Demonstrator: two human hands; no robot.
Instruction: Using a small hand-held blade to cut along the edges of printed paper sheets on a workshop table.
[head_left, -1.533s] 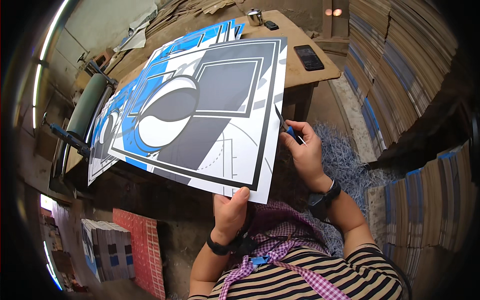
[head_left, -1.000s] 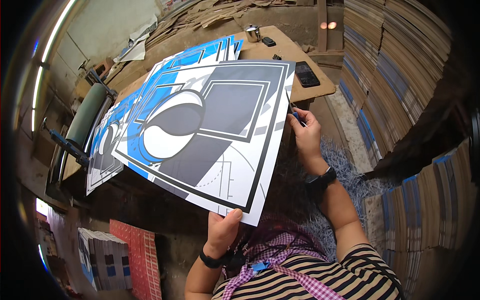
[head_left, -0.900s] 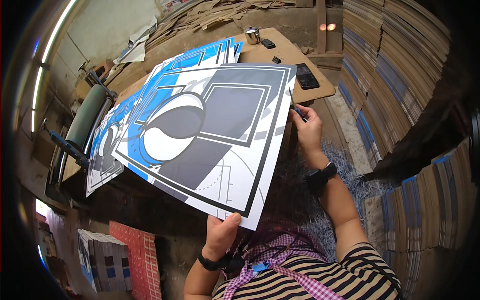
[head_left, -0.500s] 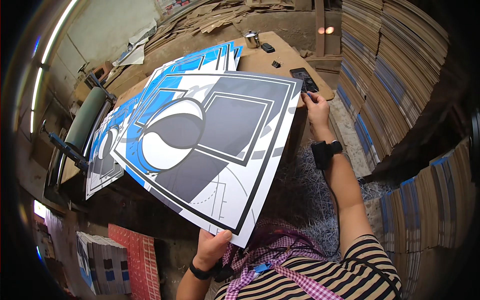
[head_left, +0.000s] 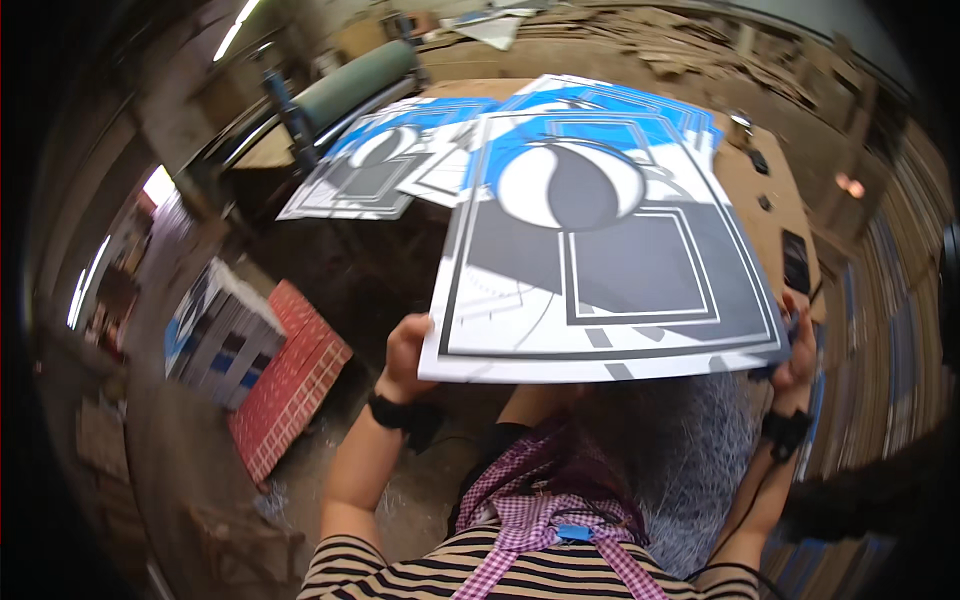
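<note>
A large printed sheet (head_left: 640,265) in grey, white and blue, with a ball figure and black border lines, is held in front of me, tilted over the table's near side. My left hand (head_left: 405,352) grips its near left corner, thumb and fingers closed on the edge. My right hand (head_left: 797,350) is closed at the near right corner; its fingers are partly hidden and blurred. Something small and dark blue shows beside that palm, too blurred to name. Beyond the held sheet, similar printed sheets (head_left: 375,175) lie overlapping on the table.
The brown table (head_left: 780,190) carries a phone (head_left: 795,260) and small black items. A green roller (head_left: 360,90) stands at the back left. Stacked boards (head_left: 225,335) and a red patterned panel (head_left: 290,375) sit at lower left. Shredded paper (head_left: 690,470) lies below; cardboard piles (head_left: 890,330) line the right.
My view has turned left. The held sheet has swung around, its near edge now roughly level between my hands. My right hand has come nearer, and the left remains on its corner.
</note>
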